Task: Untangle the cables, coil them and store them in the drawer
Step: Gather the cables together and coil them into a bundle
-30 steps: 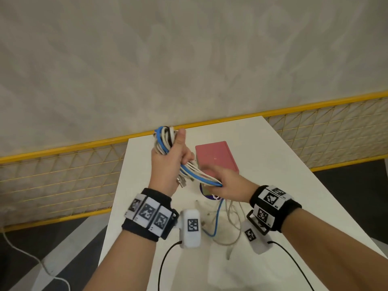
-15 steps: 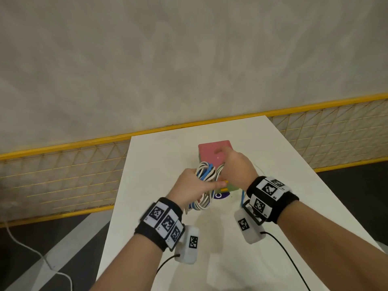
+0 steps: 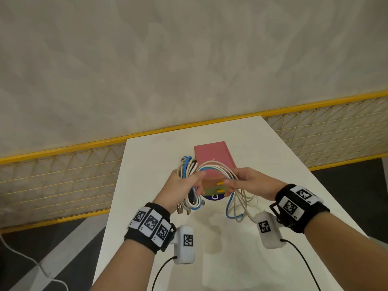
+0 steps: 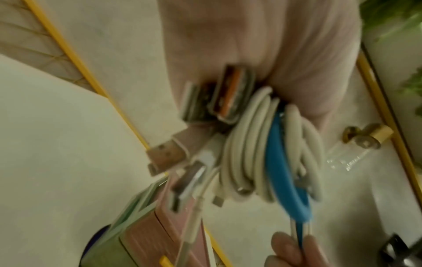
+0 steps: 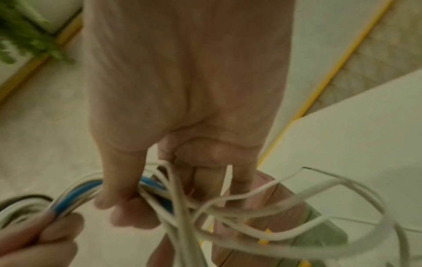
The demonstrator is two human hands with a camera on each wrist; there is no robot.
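A bundle of white and blue cables (image 3: pixel 189 171) is wound into a coil, and my left hand (image 3: pixel 184 185) grips it in front of the small drawer box (image 3: pixel 212 156). The left wrist view shows the coil (image 4: pixel 269 159) with several USB plugs (image 4: pixel 230 95) sticking out under the palm. My right hand (image 3: pixel 241 181) pinches the loose strands (image 3: pixel 218 166) that arch over from the coil. More slack cable (image 3: pixel 237 206) hangs below it to the table. In the right wrist view the fingers (image 5: pixel 128 182) curl round white and blue strands (image 5: pixel 75 196).
The drawer box has a pink top, brown and green drawer fronts with yellow handles (image 3: pixel 220 183), all pushed in, and sits on the white table (image 3: pixel 273 175). A yellow-framed mesh fence (image 3: pixel 63 164) runs behind the table. A white cord (image 3: pixel 25 259) lies on the floor at left.
Both hands have drawn back from the box and apart. The right hand left the box top and took hold of loose strands; an arch of cable now spans between the hands.
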